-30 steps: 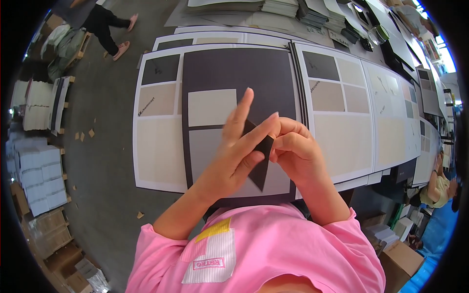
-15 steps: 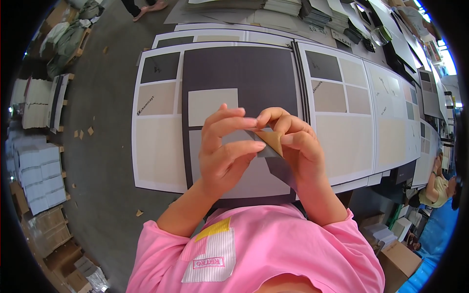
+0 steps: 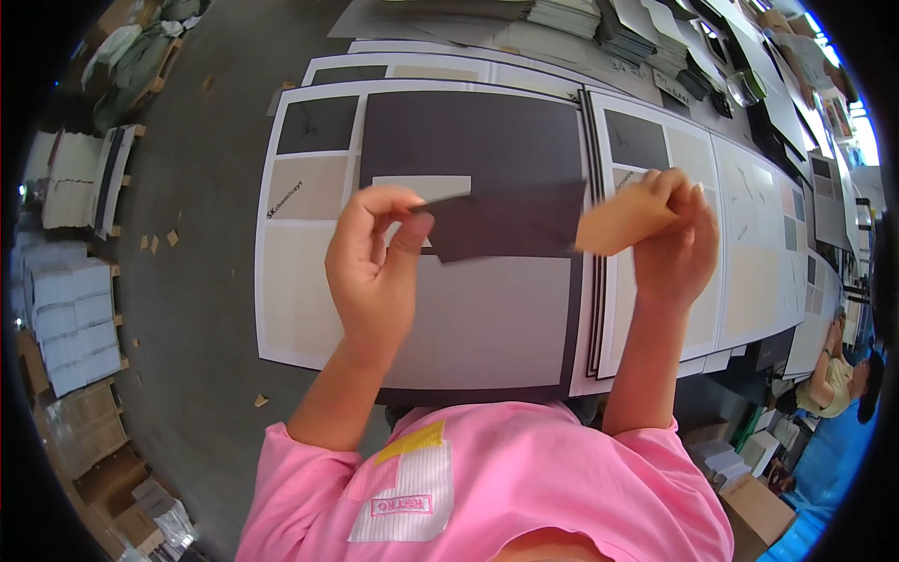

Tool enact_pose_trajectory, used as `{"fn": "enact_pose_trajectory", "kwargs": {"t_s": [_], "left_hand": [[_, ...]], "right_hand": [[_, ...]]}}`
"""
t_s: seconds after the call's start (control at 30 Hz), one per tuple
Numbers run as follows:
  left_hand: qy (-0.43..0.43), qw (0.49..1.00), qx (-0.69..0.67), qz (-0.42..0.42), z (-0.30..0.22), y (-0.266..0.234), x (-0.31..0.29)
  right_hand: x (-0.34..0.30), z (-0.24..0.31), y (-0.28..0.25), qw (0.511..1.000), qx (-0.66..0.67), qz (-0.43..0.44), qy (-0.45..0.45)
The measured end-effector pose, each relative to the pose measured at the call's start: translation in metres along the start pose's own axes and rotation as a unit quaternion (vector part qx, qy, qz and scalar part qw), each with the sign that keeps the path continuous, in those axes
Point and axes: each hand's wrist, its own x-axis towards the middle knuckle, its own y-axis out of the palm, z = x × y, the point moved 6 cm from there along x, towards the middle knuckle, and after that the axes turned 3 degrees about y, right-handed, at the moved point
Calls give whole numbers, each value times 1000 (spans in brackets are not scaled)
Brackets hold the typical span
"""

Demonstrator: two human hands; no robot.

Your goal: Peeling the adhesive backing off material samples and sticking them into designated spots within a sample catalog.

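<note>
My left hand [image 3: 379, 253] pinches one end of a dark, thin swatch [image 3: 510, 220], held up over the sample board. In my right hand [image 3: 679, 234], the fingers grip a tan backing paper [image 3: 623, 220], which is blurred. The paper meets the right end of the swatch; I cannot tell whether the two are still joined there. Beneath lies the board's dark panel [image 3: 468, 122], with a pale rectangle [image 3: 393, 184] partly behind the swatch and a large grey rectangle [image 3: 496, 318] nearer me.
Another open sample board [image 3: 660, 272] with beige and dark patches lies to the right. Stacks of sheets [image 3: 562, 14] and a clear round container [image 3: 746, 89] stand at the back. Tan paper scraps [image 3: 172, 238] lie on the floor at left, near white bundles [image 3: 70, 323]. Another person [image 3: 833, 379] is at far right.
My hands have drawn apart, the right one moving right with the tan paper. The dark swatch now stretches out flat from my left hand, where before it was bunched between both hands.
</note>
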Motion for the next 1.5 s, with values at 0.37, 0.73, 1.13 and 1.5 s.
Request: {"fn": "enact_pose_trajectory", "kwargs": {"t_s": [0.37, 0.73, 1.13, 1.5], "left_hand": [[-88, 996, 23, 19, 23, -21, 65], [-165, 948, 170, 214, 97, -41, 132], [-174, 926, 246, 230, 110, -40, 129], [-143, 920, 304, 204, 103, -38, 125]], "right_hand": [[33, -43, 62, 934, -273, 132, 188], [99, -107, 69, 860, -386, 92, 320], [109, -120, 69, 822, -475, 62, 309], [108, -124, 69, 834, -446, 77, 316]]}}
